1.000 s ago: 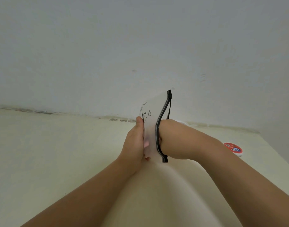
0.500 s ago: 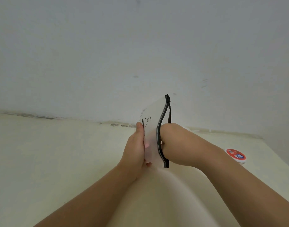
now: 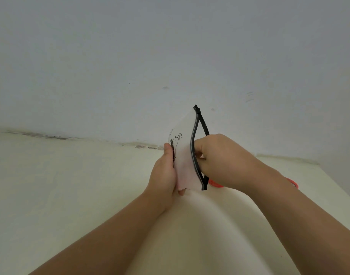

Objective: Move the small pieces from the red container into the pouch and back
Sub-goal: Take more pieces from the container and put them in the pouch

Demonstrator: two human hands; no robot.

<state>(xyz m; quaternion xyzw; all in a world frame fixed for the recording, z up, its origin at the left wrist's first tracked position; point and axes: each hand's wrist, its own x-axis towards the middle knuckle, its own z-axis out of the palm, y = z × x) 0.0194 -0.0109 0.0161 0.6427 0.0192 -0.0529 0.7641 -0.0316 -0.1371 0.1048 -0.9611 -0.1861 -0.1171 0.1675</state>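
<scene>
Pale grey wall (image 3: 170,56) above a cream tabletop (image 3: 51,185), with a stained seam where they meet. Item: pouch (image 3: 184,155), translucent white, flat, held upright on its narrow end above the middle of the tabletop, its far corner tipped up to the right. Fittings: black zipper (image 3: 193,155) along the right edge, its two tapes parted into a narrow opening, with the slider (image 3: 197,109) at the top end. Marking: a small black line drawing with hand-lettered words (image 3: 176,142) on the upper left face, lettering too small to read. Contents: not discernible through the material; a faint pink tint shows in the lower part and a reddish streak at the left edge. Left hand (image 3: 164,171) grips the pouch's left edge, thumb on the near face and fingers wrapped behind. Right hand (image 3: 223,155) is at the mouth with curled fingers reaching in between the tapes; whether they grasp anything cannot be told. Red container (image 3: 215,184): only a curved sliver shows on the tabletop beneath the right hand, just beside the zipper's lower end, contents hidden. A second red edge (image 3: 293,183) shows beyond the right forearm; its identity cannot be told.
</scene>
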